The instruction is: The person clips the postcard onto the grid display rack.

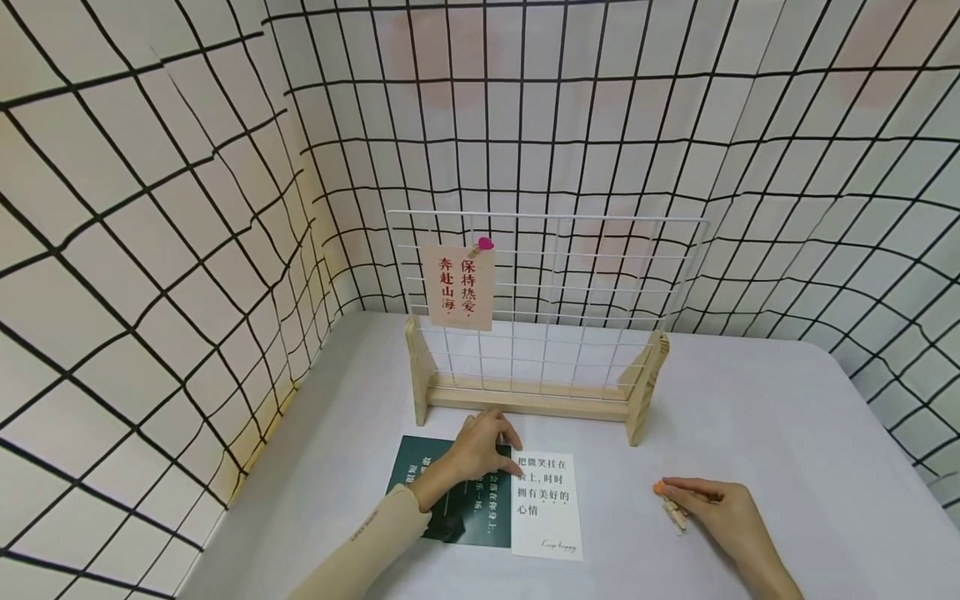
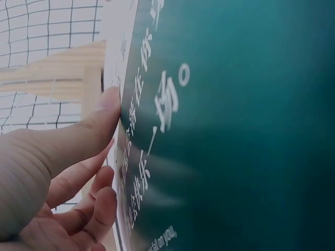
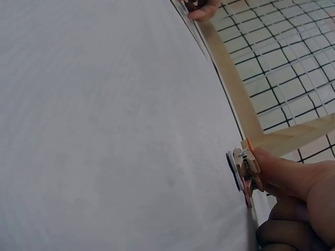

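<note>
Left hand (image 1: 476,450) half open, thumb at white card (image 1: 547,529) edge, beside green card (image 1: 483,531) on table (image 1: 750,417). Right hand (image 1: 723,510) pinches orange-topped clip (image 1: 659,488), other clips (image 1: 677,518) just beside.

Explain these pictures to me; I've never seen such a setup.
There is no machine: a person works with two bare hands. The wide picture comes from a head-worn camera, the other two from a camera on each wrist. On the white surface stands a rack of wire and wood, a pink card clipped to it. Before it lie a green card and a white card; the left hand is at the white card's edge. The right hand pinches an orange-topped clip, other small clips close against it.
</note>
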`<state>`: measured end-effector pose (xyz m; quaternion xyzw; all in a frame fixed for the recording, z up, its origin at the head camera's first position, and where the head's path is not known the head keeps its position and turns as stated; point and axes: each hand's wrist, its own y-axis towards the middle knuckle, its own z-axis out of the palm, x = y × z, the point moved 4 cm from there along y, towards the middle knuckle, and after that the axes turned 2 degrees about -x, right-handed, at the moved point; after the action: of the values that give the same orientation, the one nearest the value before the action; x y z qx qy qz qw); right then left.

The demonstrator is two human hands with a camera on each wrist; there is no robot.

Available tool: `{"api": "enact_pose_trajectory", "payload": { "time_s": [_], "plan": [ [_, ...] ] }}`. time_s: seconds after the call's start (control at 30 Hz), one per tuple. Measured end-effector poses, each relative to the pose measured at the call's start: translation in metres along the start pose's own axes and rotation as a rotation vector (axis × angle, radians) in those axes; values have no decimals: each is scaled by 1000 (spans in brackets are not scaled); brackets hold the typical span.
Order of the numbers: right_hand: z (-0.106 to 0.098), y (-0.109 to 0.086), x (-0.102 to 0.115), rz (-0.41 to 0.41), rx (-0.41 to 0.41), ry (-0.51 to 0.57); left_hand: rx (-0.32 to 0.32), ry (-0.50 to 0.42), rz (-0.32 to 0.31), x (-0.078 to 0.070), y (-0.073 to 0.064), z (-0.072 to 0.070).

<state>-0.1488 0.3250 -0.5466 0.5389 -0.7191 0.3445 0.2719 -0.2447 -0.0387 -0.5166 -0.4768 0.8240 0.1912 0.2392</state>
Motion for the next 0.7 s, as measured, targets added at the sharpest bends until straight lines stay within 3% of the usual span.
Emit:
{"api": "enact_pose_trajectory", "payload": {
  "time_s": [0.4, 0.57, 0.7],
  "plan": [
    [2, -1, 5, -48, 36, 20, -25, -80, 0, 3, 2, 2],
    [-1, -1, 1, 4, 32, 39, -32, -126, -6, 4, 2, 2],
    [-4, 1, -3, 65, 33, 145, -25, -140, -6, 4, 3, 3]
  ]
}}
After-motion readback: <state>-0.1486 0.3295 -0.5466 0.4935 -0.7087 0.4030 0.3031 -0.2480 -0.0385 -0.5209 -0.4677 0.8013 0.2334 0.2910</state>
